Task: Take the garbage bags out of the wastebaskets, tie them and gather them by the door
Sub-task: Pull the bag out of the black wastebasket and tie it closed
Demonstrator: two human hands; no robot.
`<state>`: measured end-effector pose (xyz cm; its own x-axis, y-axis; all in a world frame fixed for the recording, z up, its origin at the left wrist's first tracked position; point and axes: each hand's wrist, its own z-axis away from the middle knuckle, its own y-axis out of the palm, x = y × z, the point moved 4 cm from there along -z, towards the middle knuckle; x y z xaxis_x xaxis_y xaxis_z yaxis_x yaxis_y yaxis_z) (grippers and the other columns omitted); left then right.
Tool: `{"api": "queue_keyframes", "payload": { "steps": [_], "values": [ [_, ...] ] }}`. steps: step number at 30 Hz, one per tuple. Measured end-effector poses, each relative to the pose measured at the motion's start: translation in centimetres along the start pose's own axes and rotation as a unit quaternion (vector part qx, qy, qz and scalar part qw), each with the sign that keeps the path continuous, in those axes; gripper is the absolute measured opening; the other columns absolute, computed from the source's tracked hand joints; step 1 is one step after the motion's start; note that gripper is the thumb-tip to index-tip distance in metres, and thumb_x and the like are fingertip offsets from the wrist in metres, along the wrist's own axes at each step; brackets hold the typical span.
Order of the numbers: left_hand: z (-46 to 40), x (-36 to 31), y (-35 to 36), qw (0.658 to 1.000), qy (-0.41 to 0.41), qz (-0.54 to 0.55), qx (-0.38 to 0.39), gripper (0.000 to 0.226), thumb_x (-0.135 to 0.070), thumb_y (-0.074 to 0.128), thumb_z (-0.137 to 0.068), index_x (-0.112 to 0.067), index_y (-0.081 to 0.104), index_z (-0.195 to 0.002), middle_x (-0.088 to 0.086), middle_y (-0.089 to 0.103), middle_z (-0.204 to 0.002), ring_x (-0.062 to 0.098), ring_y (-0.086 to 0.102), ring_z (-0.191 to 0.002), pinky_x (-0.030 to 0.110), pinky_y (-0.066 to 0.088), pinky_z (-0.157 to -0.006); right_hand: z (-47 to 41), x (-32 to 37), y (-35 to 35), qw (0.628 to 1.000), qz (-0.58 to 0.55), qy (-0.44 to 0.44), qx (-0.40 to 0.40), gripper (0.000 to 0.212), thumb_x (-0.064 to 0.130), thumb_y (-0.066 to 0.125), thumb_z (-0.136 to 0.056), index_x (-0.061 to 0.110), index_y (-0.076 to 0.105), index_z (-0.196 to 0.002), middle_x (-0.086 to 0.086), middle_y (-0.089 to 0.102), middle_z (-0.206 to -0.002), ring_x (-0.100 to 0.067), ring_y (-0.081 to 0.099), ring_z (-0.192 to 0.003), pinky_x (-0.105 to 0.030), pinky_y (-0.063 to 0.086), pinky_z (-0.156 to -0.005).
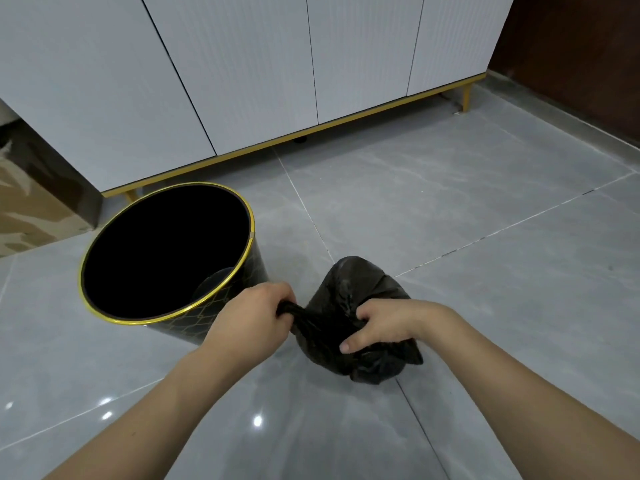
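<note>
1. We see a black bag (353, 289) sitting on the grey tile floor (450, 202), just right of the bin (239, 292).
2. Our left hand (252, 315) is curled round a twisted strand of the bag's neck, drawn out to the left.
3. Our right hand (384, 323) grips the gathered plastic on the bag's near side, with the thumb pressed across it.
4. The bin is black with a gold rim and stands upright at the left; its inside looks dark, and we cannot quite tell whether anything lies in it.
5. A white cabinet (242, 71) on gold legs runs along the far side.
6. A cardboard box (31, 206) stands at the far left.
7. A dark brown panel (581, 46) fills the far right corner.
</note>
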<state>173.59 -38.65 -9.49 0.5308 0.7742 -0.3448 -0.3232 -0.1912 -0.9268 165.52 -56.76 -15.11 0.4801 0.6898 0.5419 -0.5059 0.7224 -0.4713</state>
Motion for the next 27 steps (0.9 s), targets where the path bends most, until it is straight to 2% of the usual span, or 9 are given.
{"api": "queue_keyframes", "payload": {
  "steps": [3,7,11,13,16,18,21,25,27],
  "values": [
    [-0.1,-0.1,0.6,0.998,-0.005,0.053,0.031,0.012,-0.025,0.058,-0.089,-0.028,0.061,-0.077,-0.005,0.061,-0.061,0.009,0.054,-0.051,0.021,0.038,-0.046,0.5,-0.8,-2.4,0.993,-0.110,0.000,-0.037,0.026,0.032,0.079,-0.075,0.020,0.069,-0.095,0.005,0.071,-0.096,-0.013,0.067,-0.092,-0.026,0.053,-0.081],
    [-0.1,-0.8,0.2,0.994,0.013,0.104,0.027,0.015,-0.023,0.060,-0.088,-0.029,0.063,-0.074,-0.009,0.058,-0.058,0.004,0.051,-0.048,0.015,0.034,-0.045,1.0,-0.4,-3.2,0.910,-0.409,-0.060,-0.022,0.036,-0.005,0.058,-0.086,0.006,0.063,-0.120,-0.005,0.072,-0.115,-0.019,0.066,-0.110,-0.033,0.052,-0.094],
    [-0.5,-0.8,-1.0,0.988,-0.001,0.155,-0.006,0.012,-0.022,0.061,-0.087,-0.027,0.066,-0.077,-0.007,0.061,-0.059,0.005,0.051,-0.049,0.017,0.038,-0.046,0.4,0.9,-0.5,0.858,-0.503,-0.091,0.052,0.056,-0.010,0.052,-0.081,0.011,0.052,-0.134,-0.002,0.067,-0.125,-0.020,0.062,-0.116,-0.039,0.049,-0.099],
    [-0.7,-0.6,-1.5,0.985,-0.011,0.168,-0.018,0.013,-0.020,0.061,-0.086,-0.027,0.066,-0.077,-0.008,0.061,-0.056,0.004,0.053,-0.047,0.018,0.039,-0.044,0.4,1.5,0.8,0.867,-0.481,-0.086,0.095,0.053,-0.001,0.058,-0.080,0.015,0.057,-0.130,-0.006,0.069,-0.117,-0.023,0.065,-0.107,-0.038,0.052,-0.095],
    [-1.0,-0.4,-2.0,0.986,-0.029,0.160,-0.022,0.012,-0.020,0.061,-0.087,-0.028,0.066,-0.079,-0.005,0.067,-0.064,0.012,0.062,-0.060,0.032,0.053,-0.056,0.8,2.4,1.4,0.899,-0.412,-0.062,0.132,0.022,0.016,0.066,-0.087,0.015,0.070,-0.109,-0.011,0.072,-0.110,-0.026,0.068,-0.104,-0.039,0.053,-0.094],
    [-1.3,-0.6,-1.9,0.988,-0.030,0.152,-0.007,0.010,-0.023,0.062,-0.088,-0.025,0.067,-0.080,-0.003,0.067,-0.069,0.015,0.063,-0.066,0.033,0.053,-0.060,1.1,2.7,1.1,0.934,-0.338,-0.041,0.107,0.016,0.025,0.072,-0.085,0.016,0.071,-0.098,-0.006,0.074,-0.104,-0.022,0.070,-0.100,-0.034,0.055,-0.090],
    [-1.5,-1.3,-1.3,0.983,-0.033,0.178,0.010,0.011,-0.024,0.061,-0.090,-0.021,0.067,-0.081,-0.001,0.065,-0.070,0.011,0.059,-0.062,0.024,0.043,-0.054,1.3,3.2,0.1,0.983,-0.178,-0.017,0.041,0.011,0.023,0.078,-0.078,0.018,0.072,-0.086,-0.001,0.075,-0.088,-0.020,0.072,-0.086,-0.030,0.058,-0.082],
    [-1.6,-1.4,0.3,0.950,-0.066,0.301,0.047,0.007,-0.017,0.062,-0.087,-0.018,0.068,-0.083,-0.006,0.062,-0.062,0.012,0.056,-0.057,0.027,0.044,-0.058,1.9,3.4,-1.8,0.997,0.069,0.039,-0.025,0.010,0.010,0.059,-0.079,0.019,0.057,-0.074,-0.001,0.060,-0.073,-0.021,0.057,-0.068,-0.025,0.046,-0.060],
    [-1.4,-1.4,1.1,0.936,-0.066,0.341,0.051,0.008,-0.016,0.061,-0.087,-0.020,0.066,-0.083,-0.013,0.063,-0.080,0.005,0.055,-0.066,0.024,0.041,-0.065,2.4,3.6,-2.5,0.993,0.102,0.045,-0.047,0.018,0.004,0.048,-0.079,0.018,0.051,-0.069,-0.001,0.053,-0.068,-0.019,0.050,-0.062,-0.023,0.037,-0.052]
  ]
}}
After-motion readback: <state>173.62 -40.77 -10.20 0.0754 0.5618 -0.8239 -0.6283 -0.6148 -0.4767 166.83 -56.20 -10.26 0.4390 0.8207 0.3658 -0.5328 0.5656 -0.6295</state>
